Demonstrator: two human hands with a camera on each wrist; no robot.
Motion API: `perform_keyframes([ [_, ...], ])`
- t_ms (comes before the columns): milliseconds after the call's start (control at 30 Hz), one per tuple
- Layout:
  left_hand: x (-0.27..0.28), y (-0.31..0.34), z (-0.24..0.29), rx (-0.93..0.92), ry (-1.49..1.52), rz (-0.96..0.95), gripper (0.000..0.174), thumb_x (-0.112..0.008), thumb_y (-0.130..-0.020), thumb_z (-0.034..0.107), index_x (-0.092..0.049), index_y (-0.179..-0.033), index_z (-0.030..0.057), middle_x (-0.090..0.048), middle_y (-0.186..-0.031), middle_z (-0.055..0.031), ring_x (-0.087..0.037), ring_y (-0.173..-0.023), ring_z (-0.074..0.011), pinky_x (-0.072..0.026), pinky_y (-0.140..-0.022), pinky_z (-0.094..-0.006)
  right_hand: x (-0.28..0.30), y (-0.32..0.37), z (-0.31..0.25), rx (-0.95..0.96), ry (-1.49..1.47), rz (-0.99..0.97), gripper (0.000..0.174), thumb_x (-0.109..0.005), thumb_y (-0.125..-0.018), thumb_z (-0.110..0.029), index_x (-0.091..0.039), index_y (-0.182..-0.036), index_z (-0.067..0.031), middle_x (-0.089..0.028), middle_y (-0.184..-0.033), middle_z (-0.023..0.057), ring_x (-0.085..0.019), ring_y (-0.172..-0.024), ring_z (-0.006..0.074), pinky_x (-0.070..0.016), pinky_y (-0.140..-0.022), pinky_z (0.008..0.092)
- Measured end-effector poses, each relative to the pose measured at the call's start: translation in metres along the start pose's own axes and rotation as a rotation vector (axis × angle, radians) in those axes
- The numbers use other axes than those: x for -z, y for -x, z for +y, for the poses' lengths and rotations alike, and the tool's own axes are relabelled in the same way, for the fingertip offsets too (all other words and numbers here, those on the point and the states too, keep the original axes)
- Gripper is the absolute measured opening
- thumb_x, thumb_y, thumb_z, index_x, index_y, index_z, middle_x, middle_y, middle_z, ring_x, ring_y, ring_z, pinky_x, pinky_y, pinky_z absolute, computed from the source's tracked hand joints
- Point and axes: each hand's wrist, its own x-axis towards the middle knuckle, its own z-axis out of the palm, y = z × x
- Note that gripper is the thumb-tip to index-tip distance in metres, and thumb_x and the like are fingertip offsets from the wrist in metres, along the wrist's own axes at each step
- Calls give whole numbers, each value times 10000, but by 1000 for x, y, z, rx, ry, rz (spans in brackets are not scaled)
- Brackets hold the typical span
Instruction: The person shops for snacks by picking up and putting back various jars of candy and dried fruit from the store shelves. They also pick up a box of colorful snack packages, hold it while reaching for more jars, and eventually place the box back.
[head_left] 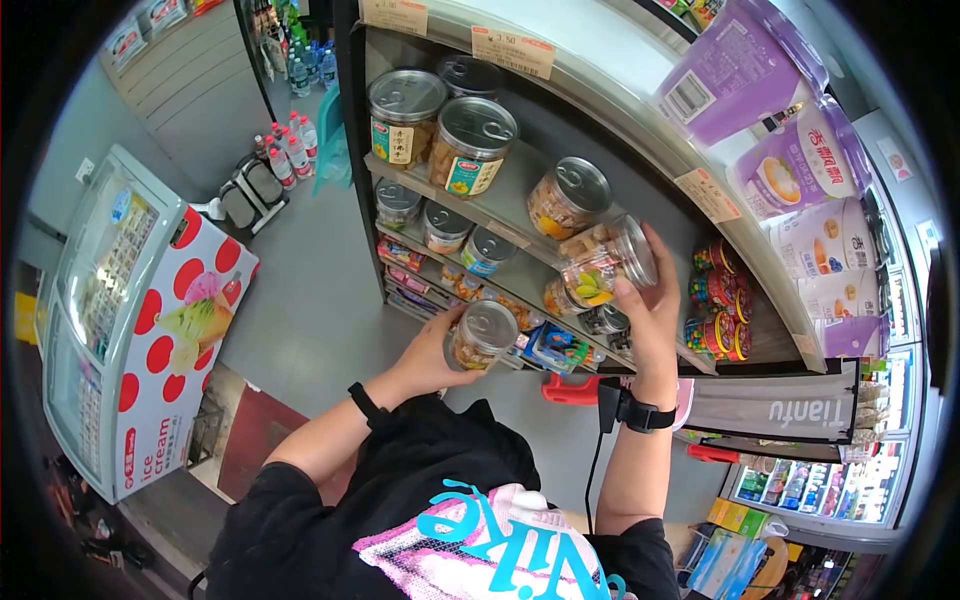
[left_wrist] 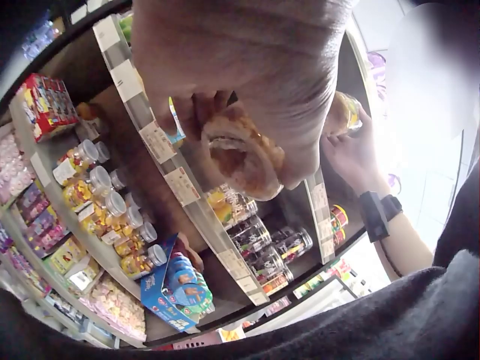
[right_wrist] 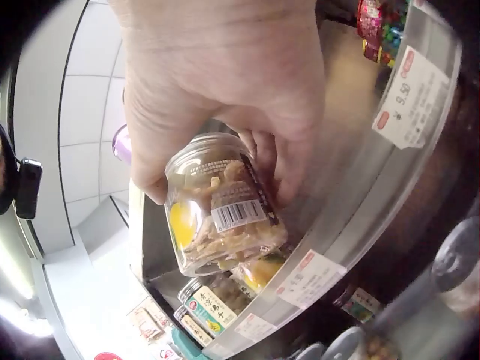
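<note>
My right hand (head_left: pixel 657 290) grips a clear jar (head_left: pixel 603 262) of dried snack pieces near its lid, tilted on its side close to the shelf. In the right wrist view, thumb and fingers wrap the upper end of this jar (right_wrist: pixel 225 210), with its barcode label showing. Lower and to the left, my left hand (head_left: pixel 432 352) holds a second clear jar (head_left: pixel 482 335), its pull-tab lid facing up. The left wrist view shows this jar's bottom (left_wrist: pixel 241 156) under the palm. Beside the right hand's jar, a similar jar (head_left: pixel 570 198) stands on the shelf.
Several more jars (head_left: pixel 470 145) stand farther left on the same shelf (head_left: pixel 520 200), above lower shelves of snacks. Purple cups (head_left: pixel 730 80) line the upper shelf at right. Small candy tubs (head_left: pixel 718 335) sit at the shelf's near end. An ice cream freezer (head_left: pixel 150 330) stands at left.
</note>
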Motion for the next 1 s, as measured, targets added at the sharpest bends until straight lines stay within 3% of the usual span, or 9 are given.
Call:
perform_keyframes([
  [367, -3, -2, 0, -33, -25, -18, 1070, -892, -670, 379, -327, -1482, -27, -448, -1456, -231, -444, -1358, -374, -354, -1147, -449, 40, -7, 30, -22, 270, 246, 827, -842, -789, -135, -378, -1452, 35, -511, -1371, 176, -548, -1240, 236, -469, -1032, 362],
  [633, 1, 4, 3, 27, -13, -26, 1069, -885, -669, 366, -325, -1487, -32, -447, -1452, -242, -447, -1358, -361, -366, -1140, -426, 38, -16, 34, -70, 277, 182, 851, -845, -787, -141, -358, -1464, 28, -509, -1384, 175, -547, -1248, 238, -452, -1051, 379],
  [800, 0, 3, -4, -8, 9, -9, 1064, -895, -667, 356, -332, -1478, -40, -459, -1438, -254, -466, -1344, -360, -375, -1131, -428, 40, -17, 29, -46, 208, 20, 907, -853, -783, -156, -317, -1493, 21, -505, -1391, 173, -524, -1277, 248, -446, -1060, 391],
  [900, 0, 3, -2, 0, 0, -1, 1059, -896, -664, 352, -339, -1481, -29, -469, -1435, -247, -476, -1338, -355, -383, -1124, -426, 39, -17, 33, 20, 310, 89, 887, -843, -794, -153, -328, -1493, 28, -503, -1396, 176, -518, -1291, 252, -446, -1061, 391],
  [1000, -1, 1, 1, -2, -25, 4, 1063, -898, -664, 343, -332, -1488, -21, -477, -1436, -232, -484, -1334, -346, -388, -1120, -424, 34, -18, 28, -34, 390, 156, 863, -837, -802, -146, -347, -1487, 40, -486, -1421, 187, -503, -1312, 251, -424, -1083, 389],
])
